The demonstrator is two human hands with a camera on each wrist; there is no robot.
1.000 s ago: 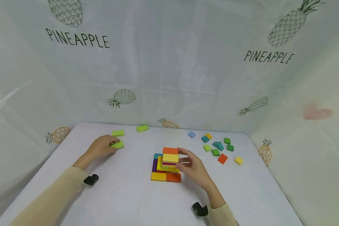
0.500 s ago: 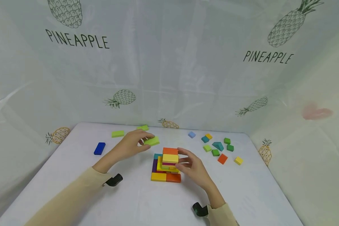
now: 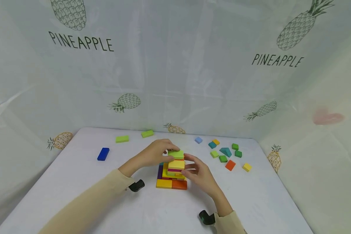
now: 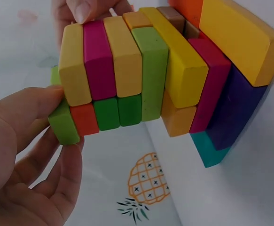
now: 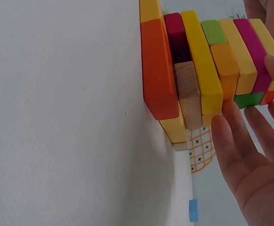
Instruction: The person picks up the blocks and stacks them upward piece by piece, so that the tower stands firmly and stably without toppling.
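Pinched and partly covered by the left hand (image 3: pixel 155 152), the light green block (image 3: pixel 176 154) is held atop the stack (image 3: pixel 176 164), underside hidden, long axis running left to right. The stack is lightly clasped by the right hand (image 3: pixel 201 174), partly hidden behind it.

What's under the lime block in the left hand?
An orange block, with green blocks below that. The lime block covers most of the orange one's top, so contact between them can't be confirmed.
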